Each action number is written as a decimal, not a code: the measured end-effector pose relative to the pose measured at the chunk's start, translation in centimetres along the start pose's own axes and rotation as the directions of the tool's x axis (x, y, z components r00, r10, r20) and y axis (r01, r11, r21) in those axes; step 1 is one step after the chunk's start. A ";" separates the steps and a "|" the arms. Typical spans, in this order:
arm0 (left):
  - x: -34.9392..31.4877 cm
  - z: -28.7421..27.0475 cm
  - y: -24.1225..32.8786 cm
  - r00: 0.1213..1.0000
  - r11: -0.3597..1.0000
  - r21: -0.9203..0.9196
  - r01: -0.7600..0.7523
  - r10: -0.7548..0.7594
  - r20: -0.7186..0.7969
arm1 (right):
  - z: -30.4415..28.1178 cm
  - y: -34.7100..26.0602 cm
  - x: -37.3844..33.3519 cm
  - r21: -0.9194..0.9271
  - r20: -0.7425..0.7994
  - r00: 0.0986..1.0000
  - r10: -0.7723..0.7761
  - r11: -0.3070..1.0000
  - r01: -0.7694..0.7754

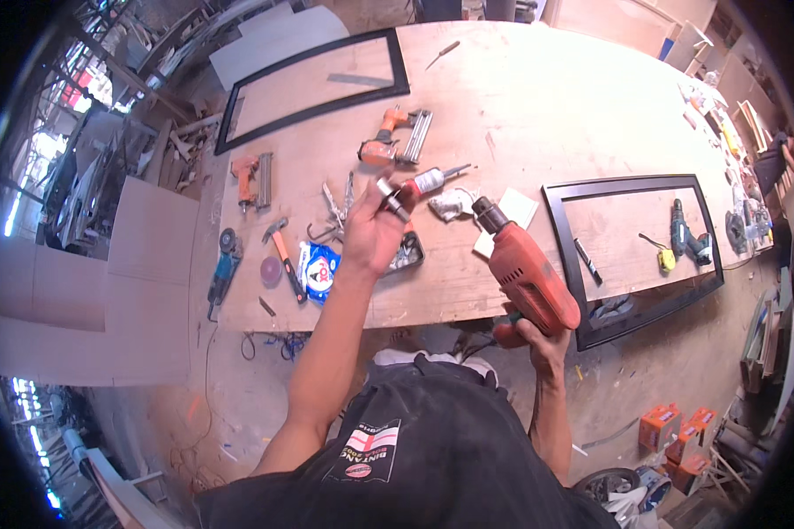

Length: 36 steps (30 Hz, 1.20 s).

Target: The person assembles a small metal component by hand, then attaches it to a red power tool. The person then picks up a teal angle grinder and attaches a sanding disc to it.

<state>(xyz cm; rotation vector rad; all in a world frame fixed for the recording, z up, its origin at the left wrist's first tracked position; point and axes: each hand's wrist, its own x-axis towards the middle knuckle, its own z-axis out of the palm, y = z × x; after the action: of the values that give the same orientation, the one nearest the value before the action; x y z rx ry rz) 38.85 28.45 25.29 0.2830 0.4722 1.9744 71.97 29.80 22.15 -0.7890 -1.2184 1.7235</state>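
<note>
From my remote station I see bold lettering on the blue-and-white packet (318, 271) on the workbench (520, 97); I also make out pale lettering on the patch (369, 450) of the black shirt (476, 450); print on the orange boxes (662, 428) is too small for me to read.

The chunky pistol-shaped power drill (533, 275) reaches my screen brick red, its cylindrical metal chuck (490, 215) dark grey. I see silver on the small cylindrical metal piece (395, 202), orange and grey on both boxy nail guns (381, 152), blue and white on the crinkled plastic packet (318, 271). Both rectangular frames (557, 219) look plain black to me, the broad plywood tabletop (503, 115) pale tan; the black cloth shirt (485, 458) carries a red-and-white patch (370, 448).
</note>
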 end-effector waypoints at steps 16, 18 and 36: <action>1.3 10.0 -2.3 0.939 0.973 -0.090 0.213 -0.179 0.293 | 7.2 0.7 -4.9 0.193 -0.146 0.989 -0.037 0.979 0.065; 0.8 10.0 -1.8 0.941 0.973 -0.073 0.218 -0.189 0.282 | 7.8 0.7 -5.3 0.199 -0.164 0.986 -0.016 0.979 0.049; -1.4 12.2 -1.3 0.901 0.971 0.086 0.224 -0.240 0.362 | 9.4 3.8 -4.5 -0.209 -0.230 0.945 -0.234 0.960 0.187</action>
<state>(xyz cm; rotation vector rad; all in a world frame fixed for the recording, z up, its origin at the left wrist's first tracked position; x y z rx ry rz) 45.35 30.11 35.61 0.5880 0.2861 1.6297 64.81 21.37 21.66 -0.9215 -1.2475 1.3058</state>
